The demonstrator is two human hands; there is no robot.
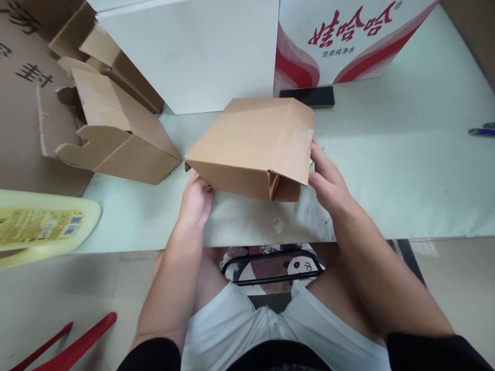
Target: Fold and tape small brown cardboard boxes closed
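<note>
A brown cardboard box [249, 136] lies between my hands at the middle of the table, with an open end flap and folded inner panels showing on its right. My left hand [196, 200] grips the box's lower left corner, its fingers partly hidden beneath the edge. On the opposite side, my right hand [328, 180] has its thumb and fingers at the flap's right edge, some fingertips out of sight behind it. A second brown box [127, 129] with its flaps standing out rests to the left of this one.
Behind stand a large white box [193, 56] and a red-and-white printed carton [344, 46]. A black phone-like object [307, 97] lies before the carton. A yellow bottle [46, 224] is at the left edge, and blue pens [483, 132] are at the far right of the pale green tabletop [386, 180].
</note>
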